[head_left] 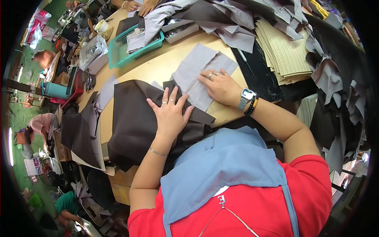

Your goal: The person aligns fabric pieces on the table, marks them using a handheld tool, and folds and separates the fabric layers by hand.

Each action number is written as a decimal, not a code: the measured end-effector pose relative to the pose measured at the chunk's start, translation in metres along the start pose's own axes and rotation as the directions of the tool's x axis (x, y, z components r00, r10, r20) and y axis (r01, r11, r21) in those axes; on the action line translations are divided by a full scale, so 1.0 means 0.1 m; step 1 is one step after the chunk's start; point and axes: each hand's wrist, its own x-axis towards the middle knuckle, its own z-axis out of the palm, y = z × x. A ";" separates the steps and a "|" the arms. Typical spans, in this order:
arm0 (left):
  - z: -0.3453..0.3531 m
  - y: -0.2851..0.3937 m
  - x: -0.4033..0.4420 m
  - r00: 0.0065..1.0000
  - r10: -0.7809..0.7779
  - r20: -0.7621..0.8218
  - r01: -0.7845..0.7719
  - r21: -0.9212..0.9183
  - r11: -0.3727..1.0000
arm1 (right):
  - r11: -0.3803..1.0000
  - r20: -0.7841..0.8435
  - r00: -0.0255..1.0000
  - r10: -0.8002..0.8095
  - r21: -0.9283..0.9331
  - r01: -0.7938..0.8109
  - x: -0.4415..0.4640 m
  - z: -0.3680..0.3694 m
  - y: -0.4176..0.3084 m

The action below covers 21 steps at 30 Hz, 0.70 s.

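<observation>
My left hand [170, 112] lies with fingers spread on a dark brown leather-like sheet [132, 114], its fingertips close to the grey piece. My right hand [222, 87] rests on a light grey piece of material [197, 65] that has a seam or fold running across it. The right fingers are stretched over that seam, pressing down and gripping nothing. The brown sheet drapes over the table's near edge, and part of it lies under the grey piece's lower left side.
On the wooden table [152, 71] stands a green basket [136, 55] with grey material in it. Woven straw-coloured sheets [282, 51] are stacked at right near an awl-like tool [242, 55]. Another person's hands [148, 7] are at the far edge. Brown and grey pieces are heaped around.
</observation>
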 end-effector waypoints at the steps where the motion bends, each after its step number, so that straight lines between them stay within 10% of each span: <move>1: 0.00 0.00 0.00 1.000 -0.001 0.000 0.001 -0.003 1.000 | 0.999 -0.013 0.999 0.036 0.006 -0.036 0.00 -0.02 0.02; 21: 0.01 0.01 0.06 0.999 0.041 -0.004 -0.042 -0.042 0.998 | 0.955 -0.186 0.948 0.257 -0.101 -0.278 0.12 -0.02 0.38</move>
